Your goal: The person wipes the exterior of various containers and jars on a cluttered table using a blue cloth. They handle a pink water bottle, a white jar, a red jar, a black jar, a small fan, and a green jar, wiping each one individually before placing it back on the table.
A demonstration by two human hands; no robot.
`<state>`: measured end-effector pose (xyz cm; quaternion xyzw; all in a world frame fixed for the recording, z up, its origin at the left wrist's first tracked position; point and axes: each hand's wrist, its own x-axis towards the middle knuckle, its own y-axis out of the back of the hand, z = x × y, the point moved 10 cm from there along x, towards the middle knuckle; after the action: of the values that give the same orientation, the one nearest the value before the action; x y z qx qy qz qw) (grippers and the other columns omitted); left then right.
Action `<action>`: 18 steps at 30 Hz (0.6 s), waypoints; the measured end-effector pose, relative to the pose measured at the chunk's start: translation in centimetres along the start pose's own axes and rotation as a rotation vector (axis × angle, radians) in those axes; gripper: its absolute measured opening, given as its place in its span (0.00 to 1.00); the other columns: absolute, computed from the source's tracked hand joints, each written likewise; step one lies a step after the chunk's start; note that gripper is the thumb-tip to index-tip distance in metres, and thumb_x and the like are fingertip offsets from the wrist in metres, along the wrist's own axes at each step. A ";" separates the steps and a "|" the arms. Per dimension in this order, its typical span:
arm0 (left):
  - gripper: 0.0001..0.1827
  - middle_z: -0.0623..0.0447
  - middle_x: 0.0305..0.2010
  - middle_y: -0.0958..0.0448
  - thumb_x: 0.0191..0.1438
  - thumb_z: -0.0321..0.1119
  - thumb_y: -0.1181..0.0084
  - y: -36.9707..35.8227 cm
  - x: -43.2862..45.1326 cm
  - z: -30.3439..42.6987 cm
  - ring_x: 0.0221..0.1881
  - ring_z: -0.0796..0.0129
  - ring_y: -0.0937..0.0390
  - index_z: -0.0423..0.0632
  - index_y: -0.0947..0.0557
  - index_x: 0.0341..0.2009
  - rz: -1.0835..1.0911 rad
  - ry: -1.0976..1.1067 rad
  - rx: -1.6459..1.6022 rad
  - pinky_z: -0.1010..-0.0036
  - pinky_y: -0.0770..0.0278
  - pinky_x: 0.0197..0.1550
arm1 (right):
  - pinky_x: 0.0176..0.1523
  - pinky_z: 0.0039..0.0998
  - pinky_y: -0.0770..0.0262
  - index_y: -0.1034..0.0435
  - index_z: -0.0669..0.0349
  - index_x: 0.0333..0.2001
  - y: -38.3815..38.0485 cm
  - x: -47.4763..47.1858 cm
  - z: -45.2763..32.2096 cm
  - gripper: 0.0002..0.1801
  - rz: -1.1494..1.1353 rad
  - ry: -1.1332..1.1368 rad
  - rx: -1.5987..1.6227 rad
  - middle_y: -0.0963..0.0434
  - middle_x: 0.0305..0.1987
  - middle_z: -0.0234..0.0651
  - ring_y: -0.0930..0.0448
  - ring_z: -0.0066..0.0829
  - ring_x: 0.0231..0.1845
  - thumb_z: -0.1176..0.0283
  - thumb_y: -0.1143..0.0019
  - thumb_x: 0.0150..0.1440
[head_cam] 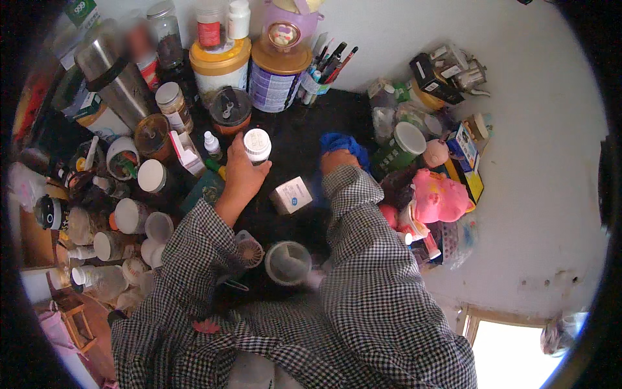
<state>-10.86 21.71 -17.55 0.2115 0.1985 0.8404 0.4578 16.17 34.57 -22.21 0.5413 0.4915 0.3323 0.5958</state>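
My left hand [245, 172] is closed around a small bottle with a white screw cap [257, 141], held upright over the black tabletop [311, 126]. My right hand [339, 159] grips a crumpled blue cloth [345, 142] against the table; its fingers are mostly hidden by the cloth. Between the two hands, a little nearer to me, sits a small white carton [292, 195] bearing print. Beside my left hand stands a small white dropper bottle [212, 143]. Close to my body is a clear round plastic tub [288, 263].
Jars and bottles crowd the left side, with a steel thermos [114, 80] behind them. Tall tins [277, 78] and a pen holder [316, 83] line the back wall. On the right are a green canister [401, 146] and a pink pig figure [441, 195].
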 end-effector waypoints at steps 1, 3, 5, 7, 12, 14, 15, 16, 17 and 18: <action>0.49 0.33 0.55 0.38 0.36 0.30 0.32 -0.1 0.0 0.5 0.56 0.42 0.37 0.35 0.46 0.61 -0.020 -0.004 0.011 0.60 0.37 0.58 | 0.53 0.44 0.29 0.29 0.64 0.46 0.1 -1.1 0.3 0.29 -0.093 -0.020 0.072 0.25 0.47 0.53 0.24 0.49 0.49 0.51 0.48 0.50; 0.49 0.32 0.56 0.40 0.37 0.29 0.33 0.2 -0.3 1.1 0.57 0.42 0.38 0.35 0.47 0.61 -0.025 0.013 0.013 0.60 0.38 0.59 | 0.52 0.43 0.29 0.29 0.64 0.46 1.6 -1.9 -1.3 0.28 -0.138 0.127 -0.024 0.25 0.47 0.54 0.24 0.49 0.49 0.52 0.48 0.50; 0.49 0.32 0.58 0.42 0.38 0.29 0.33 0.2 -0.5 1.5 0.58 0.42 0.40 0.35 0.49 0.61 -0.020 -0.003 0.002 0.59 0.40 0.60 | 0.52 0.43 0.28 0.28 0.64 0.45 2.7 -2.1 -2.4 0.26 -0.186 0.260 -0.114 0.25 0.47 0.54 0.24 0.49 0.48 0.54 0.47 0.49; 0.49 0.32 0.59 0.44 0.39 0.28 0.34 0.5 -0.8 1.8 0.59 0.41 0.41 0.34 0.50 0.62 0.010 -0.043 -0.023 0.59 0.41 0.61 | 0.51 0.42 0.28 0.28 0.64 0.45 3.5 -1.8 -3.7 0.25 -0.236 0.395 -0.201 0.26 0.47 0.55 0.24 0.49 0.48 0.56 0.46 0.49; 0.48 0.31 0.61 0.47 0.41 0.27 0.36 1.6 -1.7 3.0 0.62 0.40 0.45 0.34 0.50 0.62 -0.028 0.014 -0.056 0.59 0.45 0.63 | 0.50 0.44 0.27 0.35 0.59 0.50 10.0 2.7 -6.3 0.26 0.298 0.295 0.042 0.30 0.52 0.54 0.29 0.50 0.54 0.58 0.44 0.49; 0.46 0.31 0.62 0.48 0.42 0.27 0.37 1.9 -2.2 4.2 0.63 0.39 0.47 0.35 0.50 0.62 -0.025 -0.056 -0.135 0.59 0.47 0.64 | 0.55 0.49 0.34 0.37 0.55 0.54 10.9 5.2 -6.4 0.26 0.612 0.322 0.057 0.34 0.57 0.51 0.36 0.50 0.60 0.57 0.48 0.53; 0.46 0.31 0.62 0.48 0.43 0.27 0.38 2.1 -2.3 5.0 0.63 0.39 0.48 0.36 0.50 0.62 -0.020 -0.114 -0.094 0.59 0.48 0.64 | 0.58 0.52 0.38 0.38 0.52 0.55 10.0 7.7 -5.9 0.25 0.747 0.334 0.035 0.36 0.59 0.50 0.39 0.50 0.63 0.58 0.50 0.55; 0.45 0.32 0.63 0.49 0.43 0.27 0.38 2.4 -2.6 5.3 0.64 0.40 0.48 0.36 0.49 0.62 -0.025 -0.133 -0.073 0.59 0.48 0.64 | 0.61 0.56 0.42 0.38 0.50 0.56 9.5 8.7 -6.1 0.24 0.870 0.360 0.014 0.38 0.62 0.49 0.43 0.50 0.65 0.58 0.52 0.57; 0.45 0.32 0.64 0.50 0.43 0.27 0.38 2.9 -2.8 5.7 0.64 0.40 0.49 0.36 0.49 0.62 -0.025 -0.152 -0.057 0.58 0.49 0.65 | 0.62 0.56 0.44 0.38 0.49 0.57 8.3 10.5 -7.0 0.24 0.686 0.366 -0.015 0.37 0.61 0.48 0.42 0.49 0.65 0.55 0.54 0.57; 0.44 0.32 0.64 0.50 0.43 0.27 0.39 3.6 -3.0 6.2 0.65 0.40 0.49 0.36 0.49 0.62 -0.019 -0.136 -0.026 0.59 0.49 0.65 | 0.62 0.56 0.46 0.38 0.48 0.57 7.1 11.5 -7.7 0.25 0.496 0.371 -0.046 0.36 0.60 0.48 0.42 0.49 0.65 0.53 0.56 0.57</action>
<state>-8.52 18.26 -11.01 0.2600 0.1580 0.8222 0.4811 13.20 49.04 -17.41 0.5614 0.4370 0.5717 0.4086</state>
